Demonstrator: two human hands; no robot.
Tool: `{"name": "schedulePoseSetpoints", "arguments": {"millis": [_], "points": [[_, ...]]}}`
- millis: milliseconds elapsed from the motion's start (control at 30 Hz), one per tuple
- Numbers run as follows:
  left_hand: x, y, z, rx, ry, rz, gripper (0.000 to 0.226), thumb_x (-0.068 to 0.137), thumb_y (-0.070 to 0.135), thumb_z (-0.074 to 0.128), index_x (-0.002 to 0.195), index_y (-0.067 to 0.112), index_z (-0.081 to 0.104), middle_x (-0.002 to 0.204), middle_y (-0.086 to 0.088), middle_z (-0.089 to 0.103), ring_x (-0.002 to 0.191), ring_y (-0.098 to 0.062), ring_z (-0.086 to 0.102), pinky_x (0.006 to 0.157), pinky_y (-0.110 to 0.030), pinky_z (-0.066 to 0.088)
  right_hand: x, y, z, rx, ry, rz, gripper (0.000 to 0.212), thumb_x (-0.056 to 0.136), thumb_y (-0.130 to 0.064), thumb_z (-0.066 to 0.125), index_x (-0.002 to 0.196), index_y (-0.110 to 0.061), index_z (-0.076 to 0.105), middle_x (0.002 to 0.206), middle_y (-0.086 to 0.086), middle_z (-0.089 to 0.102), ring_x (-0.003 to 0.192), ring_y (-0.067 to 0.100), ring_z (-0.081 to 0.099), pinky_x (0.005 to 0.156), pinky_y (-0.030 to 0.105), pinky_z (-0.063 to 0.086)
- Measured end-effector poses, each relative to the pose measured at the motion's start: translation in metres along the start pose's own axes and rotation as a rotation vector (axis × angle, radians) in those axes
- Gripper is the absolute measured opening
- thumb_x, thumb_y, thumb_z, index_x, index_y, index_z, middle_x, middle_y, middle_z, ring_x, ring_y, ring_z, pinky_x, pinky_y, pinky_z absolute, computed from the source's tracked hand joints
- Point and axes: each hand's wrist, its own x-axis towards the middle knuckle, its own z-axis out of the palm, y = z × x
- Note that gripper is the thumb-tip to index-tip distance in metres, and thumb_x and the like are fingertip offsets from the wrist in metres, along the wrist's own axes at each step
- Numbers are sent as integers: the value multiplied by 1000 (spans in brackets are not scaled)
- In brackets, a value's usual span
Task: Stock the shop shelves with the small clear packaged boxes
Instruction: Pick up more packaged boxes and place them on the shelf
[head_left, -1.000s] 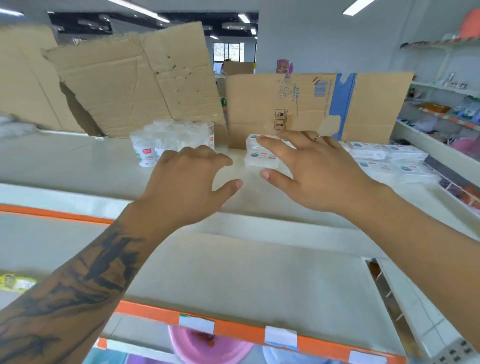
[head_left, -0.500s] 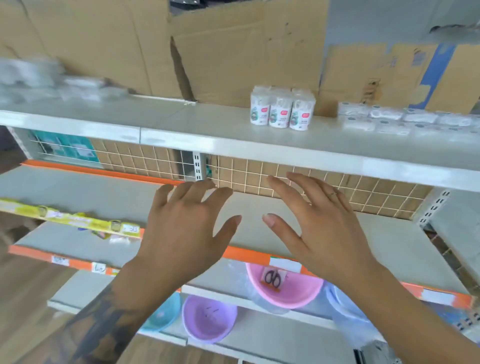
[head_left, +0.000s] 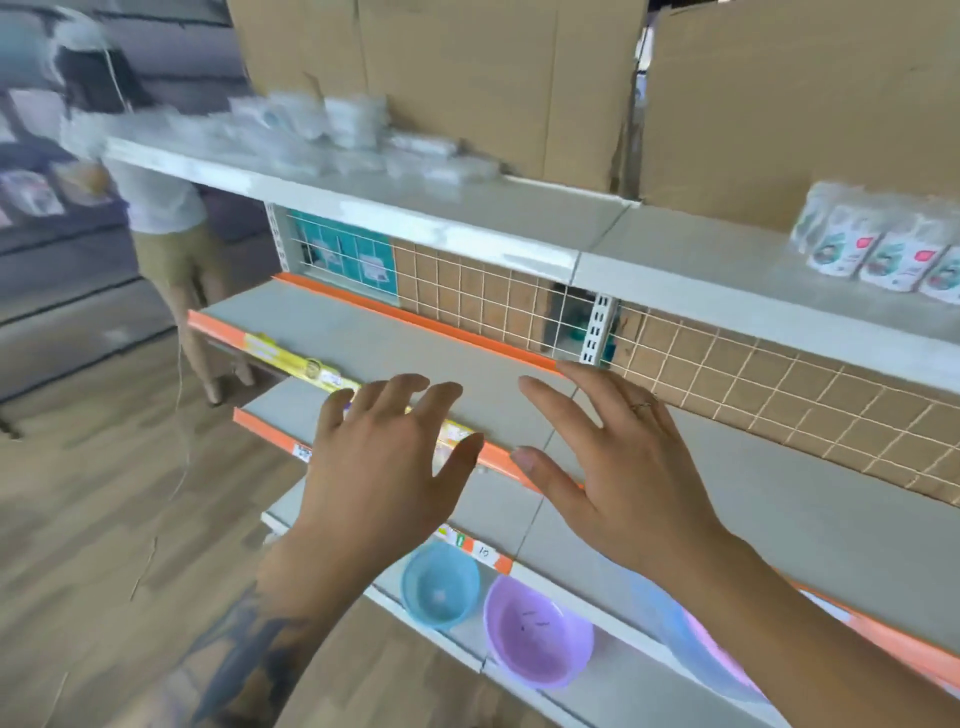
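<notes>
Far left: a second person (head_left: 156, 197) is being seen standing on the wood floor (head_left: 93, 519), blurred. Top shelf (head_left: 426, 228), left part: the small clear packaged boxes (head_left: 332, 135) are being seen piled in a motion-blurred heap, in front of the cardboard sheets (head_left: 467, 78). Centre: the left hand (head_left: 384, 478) is being held palm down, fingers spread and relaxed, nothing gripped, over the orange-edged middle shelf (head_left: 405, 343). Just beside it, not touching, the right hand (head_left: 618, 478) is being held likewise, fingers straight, empty. Below: a blue bowl (head_left: 440, 584) and a purple bowl (head_left: 537, 631) are being seen on the lower shelf. Far right, top shelf: white labelled cups (head_left: 878, 249) are being seen grouped.
</notes>
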Motion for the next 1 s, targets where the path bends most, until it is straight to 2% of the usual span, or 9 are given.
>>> {"name": "schedulePoseSetpoints", "arguments": {"millis": [300,467,600,733,1000], "points": [[105,-97,-16,78,76,-41,55,94,65,41,136,34,58,133,1,65,116,-30,63,102,-50,45,156,-28,57,53,145,-99,54,101,-60,42,140,-25,57,146,5,51,130,31,49,108,44,36],[190,-143,-17,85,96,-37,56,92,66,42,135,34,58,130,2,65,112,-31,62,97,-48,48,254,-24,71,72,216,-90,53,101,-57,40,140,-24,55,149,9,50,133,32,48,106,46,37],[251,-167,-8,88,103,-18,54,94,65,46,137,35,56,132,1,63,117,-32,60,99,-48,44,319,-17,72,32,219,-59,55,100,-60,36,142,-27,52,149,5,48,133,33,47,106,46,38],[305,-185,4,63,116,5,53,96,64,50,139,34,56,132,-2,62,117,-32,59,97,-46,41,376,-7,76,-36,133,-11,53,100,-61,37,143,-33,48,149,3,47,132,34,47,106,47,37],[416,-230,23,77,97,83,54,95,62,51,140,32,54,131,-8,61,119,-36,58,100,-49,40,462,21,101,-62,-194,166,58,97,-67,37,148,-40,38,151,2,45,136,34,44,109,49,38]]}}
